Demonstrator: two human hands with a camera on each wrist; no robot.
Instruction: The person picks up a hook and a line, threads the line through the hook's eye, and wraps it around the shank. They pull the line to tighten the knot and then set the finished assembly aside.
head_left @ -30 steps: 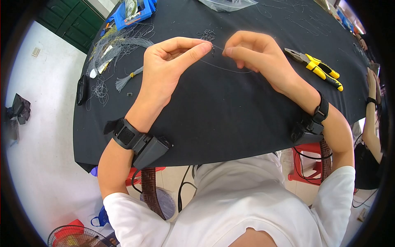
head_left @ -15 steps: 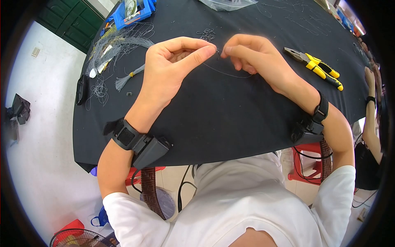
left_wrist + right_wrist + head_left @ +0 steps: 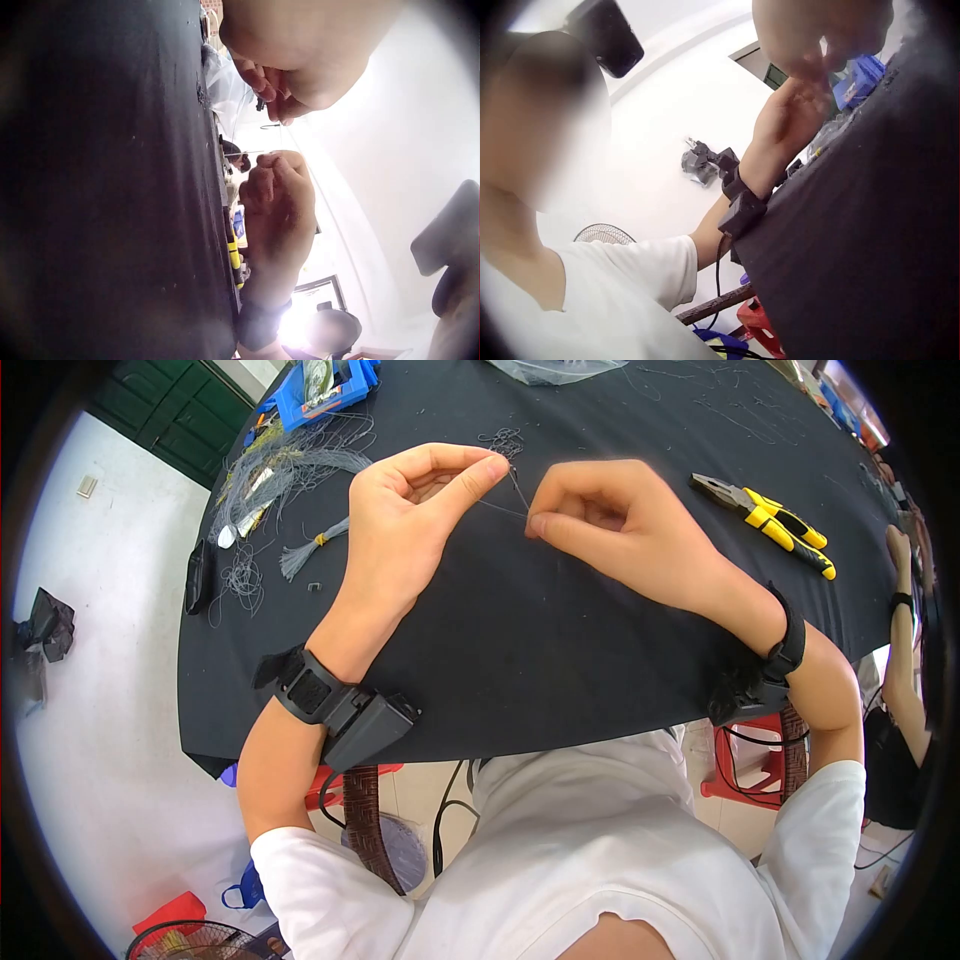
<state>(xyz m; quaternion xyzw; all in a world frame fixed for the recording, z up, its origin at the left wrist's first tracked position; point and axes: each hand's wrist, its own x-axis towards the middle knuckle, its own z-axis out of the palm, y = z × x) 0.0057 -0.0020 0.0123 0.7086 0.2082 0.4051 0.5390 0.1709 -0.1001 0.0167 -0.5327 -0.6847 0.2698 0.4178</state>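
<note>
Over the black-covered table, my left hand [image 3: 410,505] pinches a small dark fishing hook [image 3: 268,126] between thumb and index finger. A thin grey fishing line [image 3: 521,498] runs from those fingertips down to my right hand [image 3: 625,530]. The right thumb and index finger pinch this line, slightly lower and to the right. Another strand of line crosses between the hands in the head view. In the left wrist view a dark bit [image 3: 260,103] shows at the left fingertips. My right hand hides part of the left in the right wrist view.
Yellow-handled pliers [image 3: 790,542] lie to the right. A dark tangled pile [image 3: 503,442] sits beyond the hands. At left are a tied bundle of line [image 3: 315,550], loose grey strands [image 3: 285,470] and a blue tray [image 3: 330,398]. Another person's arm [image 3: 902,590] shows far right.
My right hand has come down and to the left, drawing the line from the left fingertips. The left hand shifted slightly right, then back left and up.
</note>
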